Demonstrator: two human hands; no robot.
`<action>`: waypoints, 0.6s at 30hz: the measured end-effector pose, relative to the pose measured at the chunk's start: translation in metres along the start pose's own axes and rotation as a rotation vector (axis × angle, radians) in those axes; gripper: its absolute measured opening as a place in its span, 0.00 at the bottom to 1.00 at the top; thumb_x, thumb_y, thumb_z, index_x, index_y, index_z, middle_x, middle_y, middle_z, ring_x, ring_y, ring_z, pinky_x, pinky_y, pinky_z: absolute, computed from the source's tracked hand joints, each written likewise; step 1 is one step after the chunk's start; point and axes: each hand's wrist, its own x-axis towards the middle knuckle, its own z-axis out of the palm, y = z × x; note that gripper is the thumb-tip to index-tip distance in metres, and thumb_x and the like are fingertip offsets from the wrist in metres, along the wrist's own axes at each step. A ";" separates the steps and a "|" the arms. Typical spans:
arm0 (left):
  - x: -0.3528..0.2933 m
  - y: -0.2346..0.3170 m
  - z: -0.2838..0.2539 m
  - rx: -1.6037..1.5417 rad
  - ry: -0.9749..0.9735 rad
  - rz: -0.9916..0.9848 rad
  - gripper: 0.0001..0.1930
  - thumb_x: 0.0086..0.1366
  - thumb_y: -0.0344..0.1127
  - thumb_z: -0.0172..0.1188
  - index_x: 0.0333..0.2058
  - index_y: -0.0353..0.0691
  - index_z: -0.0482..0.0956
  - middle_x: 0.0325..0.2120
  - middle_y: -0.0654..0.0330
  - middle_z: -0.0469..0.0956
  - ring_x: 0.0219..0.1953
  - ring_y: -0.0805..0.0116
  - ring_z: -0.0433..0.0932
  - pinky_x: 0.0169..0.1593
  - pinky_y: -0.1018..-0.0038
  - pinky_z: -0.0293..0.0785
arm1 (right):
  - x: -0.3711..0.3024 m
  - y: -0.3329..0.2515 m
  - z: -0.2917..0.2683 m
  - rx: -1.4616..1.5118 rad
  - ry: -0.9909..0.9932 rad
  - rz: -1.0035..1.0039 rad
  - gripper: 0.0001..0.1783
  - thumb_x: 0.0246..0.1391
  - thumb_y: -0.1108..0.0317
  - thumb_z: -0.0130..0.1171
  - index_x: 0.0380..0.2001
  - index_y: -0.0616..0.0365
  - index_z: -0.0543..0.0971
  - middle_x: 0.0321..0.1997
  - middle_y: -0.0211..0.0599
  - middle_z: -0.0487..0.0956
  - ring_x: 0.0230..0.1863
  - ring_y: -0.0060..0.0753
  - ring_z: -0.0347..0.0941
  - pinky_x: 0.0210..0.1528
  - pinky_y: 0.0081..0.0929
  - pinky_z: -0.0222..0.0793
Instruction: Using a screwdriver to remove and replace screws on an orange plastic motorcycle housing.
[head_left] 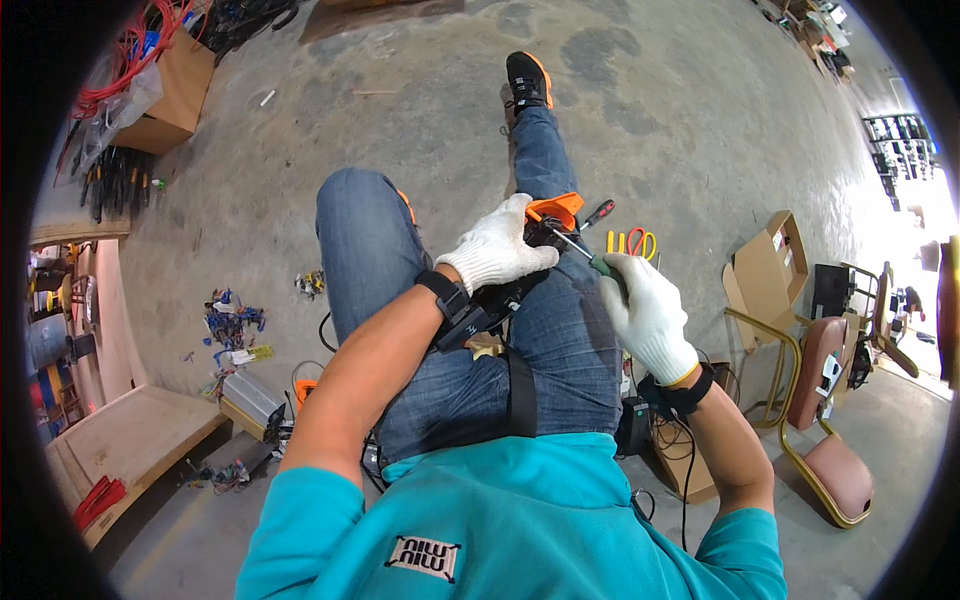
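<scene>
My left hand (495, 245), in a white knit glove, is closed around an orange-and-black plastic device (560, 207) above my thighs. Its exact kind cannot be made out, as the glove covers much of it. In my gloved right hand (645, 310) is a screwdriver (572, 243), gripped by its green handle. Its metal shaft slants up and left, with the tip at the device's dark part; whether it sits in a screw is too small to tell. Just past the device lies a red-and-black handled tool (600, 213). Scissors (640, 242) with red and yellow handles lie beside my thigh.
An open cardboard box (780, 255) and a pink-padded chair (838, 475) are on the right. To the left are blue electronic scraps (232, 320), a metal-cased unit (250, 400) and a low wooden board (145, 430). A carton (175, 95) with red cable stands far left.
</scene>
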 end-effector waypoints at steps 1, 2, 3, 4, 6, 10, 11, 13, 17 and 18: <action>-0.001 0.000 -0.001 0.010 0.003 -0.006 0.49 0.57 0.58 0.72 0.72 0.38 0.68 0.60 0.39 0.81 0.63 0.42 0.81 0.66 0.60 0.76 | 0.000 -0.001 0.001 -0.151 0.032 -0.097 0.19 0.66 0.64 0.66 0.58 0.57 0.80 0.43 0.48 0.85 0.44 0.54 0.85 0.46 0.49 0.80; -0.001 0.001 -0.001 0.017 0.005 -0.012 0.49 0.57 0.58 0.72 0.72 0.38 0.68 0.60 0.39 0.81 0.63 0.43 0.82 0.66 0.60 0.76 | 0.000 -0.002 0.003 -0.220 0.038 -0.126 0.19 0.68 0.63 0.65 0.58 0.56 0.80 0.43 0.47 0.85 0.43 0.55 0.85 0.44 0.51 0.80; -0.001 0.000 -0.001 0.018 0.002 -0.010 0.49 0.57 0.58 0.72 0.72 0.38 0.68 0.60 0.39 0.81 0.63 0.43 0.82 0.66 0.60 0.76 | 0.000 -0.003 0.002 -0.221 0.039 -0.124 0.19 0.68 0.63 0.65 0.58 0.56 0.80 0.43 0.47 0.85 0.43 0.55 0.85 0.44 0.51 0.80; 0.000 0.000 0.000 0.018 0.011 -0.004 0.49 0.57 0.57 0.73 0.72 0.37 0.68 0.60 0.39 0.81 0.63 0.43 0.82 0.66 0.60 0.76 | 0.000 -0.004 0.001 -0.311 -0.003 -0.131 0.19 0.68 0.62 0.65 0.58 0.55 0.80 0.43 0.47 0.84 0.42 0.55 0.84 0.43 0.51 0.81; -0.001 0.000 0.000 0.018 0.018 -0.003 0.49 0.57 0.57 0.73 0.72 0.37 0.68 0.60 0.39 0.81 0.63 0.43 0.82 0.66 0.60 0.76 | 0.002 -0.008 -0.002 -0.398 -0.049 -0.139 0.19 0.68 0.62 0.65 0.58 0.55 0.80 0.43 0.47 0.84 0.40 0.55 0.84 0.41 0.50 0.81; 0.000 0.000 -0.002 0.019 -0.017 0.005 0.50 0.57 0.57 0.73 0.73 0.37 0.66 0.61 0.39 0.81 0.63 0.42 0.81 0.67 0.60 0.76 | 0.007 -0.002 0.000 -0.144 -0.082 -0.036 0.16 0.71 0.62 0.61 0.57 0.56 0.81 0.36 0.43 0.82 0.29 0.49 0.80 0.32 0.44 0.77; -0.001 -0.001 -0.001 0.034 -0.010 0.002 0.51 0.58 0.57 0.73 0.74 0.36 0.65 0.61 0.39 0.81 0.63 0.43 0.81 0.67 0.60 0.75 | 0.010 -0.001 0.001 0.122 -0.079 0.048 0.14 0.72 0.63 0.59 0.55 0.56 0.81 0.33 0.39 0.82 0.23 0.41 0.77 0.26 0.38 0.74; -0.003 -0.001 0.001 0.027 0.040 0.000 0.45 0.58 0.55 0.73 0.68 0.36 0.68 0.58 0.39 0.81 0.61 0.41 0.82 0.64 0.57 0.77 | 0.020 0.000 -0.007 0.610 -0.241 0.445 0.14 0.73 0.63 0.58 0.54 0.58 0.82 0.31 0.34 0.81 0.20 0.31 0.72 0.22 0.32 0.68; -0.002 -0.002 0.010 0.011 0.153 0.057 0.40 0.58 0.54 0.72 0.63 0.36 0.71 0.55 0.39 0.82 0.59 0.39 0.82 0.62 0.54 0.78 | 0.017 0.006 -0.008 1.310 -0.373 0.878 0.16 0.74 0.60 0.56 0.52 0.62 0.81 0.32 0.25 0.78 0.17 0.10 0.55 0.15 0.20 0.50; -0.002 -0.004 0.010 0.017 0.148 0.057 0.40 0.58 0.54 0.72 0.63 0.36 0.71 0.55 0.39 0.82 0.59 0.39 0.82 0.62 0.54 0.78 | 0.015 0.000 -0.013 1.236 -0.303 0.836 0.17 0.71 0.61 0.61 0.53 0.63 0.79 0.33 0.28 0.78 0.19 0.13 0.61 0.18 0.19 0.54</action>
